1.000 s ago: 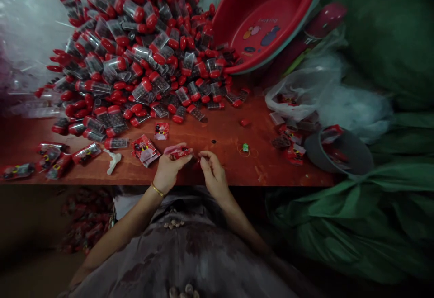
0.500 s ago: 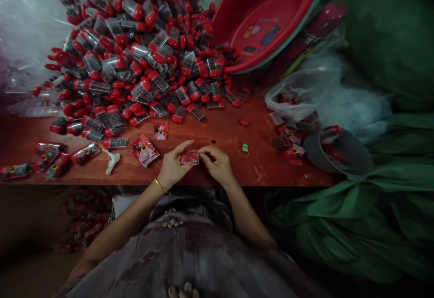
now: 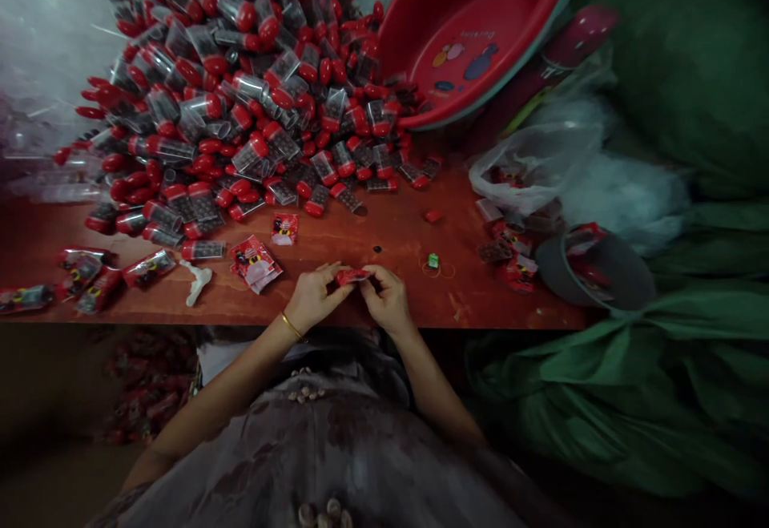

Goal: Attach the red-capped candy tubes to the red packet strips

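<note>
A small red printed plastic packet [image 3: 351, 276] is pinched between my two hands above the front edge of the table. My left hand [image 3: 315, 296], with a gold bangle at the wrist, grips its left side. Thumb and fingers of my right hand [image 3: 388, 299] close on its right end. Whether anything is inside the packet I cannot tell. Flat red packets lie to the left, a small stack [image 3: 255, 264] and a single packet [image 3: 284, 229] behind it. Beyond them rises a large heap of clear tubes with red caps [image 3: 252, 155], many holding dark round pieces.
Filled packets [image 3: 96, 288] and a white plastic piece [image 3: 195, 282] lie at left. A red basin [image 3: 408, 121] leans behind the heap. On the right are a small green item [image 3: 432, 260], a clear bag [image 3: 481, 171], a grey bowl [image 3: 556, 280] and green cloth [image 3: 601, 360].
My left fingers, spread before, have closed in on the packet. The packet has shifted slightly right and tilted, and my hands are closer together.
</note>
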`<move>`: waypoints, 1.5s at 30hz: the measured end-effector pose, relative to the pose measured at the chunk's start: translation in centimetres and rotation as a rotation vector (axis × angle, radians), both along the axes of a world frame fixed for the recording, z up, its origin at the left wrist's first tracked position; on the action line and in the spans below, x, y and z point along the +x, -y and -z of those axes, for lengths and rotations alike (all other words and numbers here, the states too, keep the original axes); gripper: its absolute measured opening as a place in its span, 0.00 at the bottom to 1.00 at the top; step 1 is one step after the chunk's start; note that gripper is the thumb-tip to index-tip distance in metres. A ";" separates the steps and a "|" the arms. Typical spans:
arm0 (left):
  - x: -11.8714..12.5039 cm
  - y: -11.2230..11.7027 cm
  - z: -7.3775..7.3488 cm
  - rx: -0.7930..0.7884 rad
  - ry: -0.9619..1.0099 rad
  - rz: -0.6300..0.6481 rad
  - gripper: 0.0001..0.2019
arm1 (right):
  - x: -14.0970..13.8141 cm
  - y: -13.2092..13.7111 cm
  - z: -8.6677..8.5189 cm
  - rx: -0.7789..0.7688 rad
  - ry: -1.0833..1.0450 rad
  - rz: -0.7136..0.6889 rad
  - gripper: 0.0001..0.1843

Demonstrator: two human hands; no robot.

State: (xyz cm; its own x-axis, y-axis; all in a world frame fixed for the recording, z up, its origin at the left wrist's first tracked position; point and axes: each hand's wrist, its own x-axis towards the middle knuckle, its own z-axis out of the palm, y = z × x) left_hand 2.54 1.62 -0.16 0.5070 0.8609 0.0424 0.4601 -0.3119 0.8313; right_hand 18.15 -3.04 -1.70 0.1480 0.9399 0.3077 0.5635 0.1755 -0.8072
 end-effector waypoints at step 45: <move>-11.8 7.2 -3.3 -0.203 0.026 -0.229 0.15 | -2.8 -1.8 -1.3 -0.039 0.195 -0.289 0.14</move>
State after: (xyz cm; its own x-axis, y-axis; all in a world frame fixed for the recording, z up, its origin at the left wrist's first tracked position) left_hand -9.28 -5.56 3.16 0.2996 0.9450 -0.1315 0.4768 -0.0289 0.8785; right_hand 15.32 -1.19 -0.44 -0.1839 0.9461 0.2666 0.6393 0.3212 -0.6987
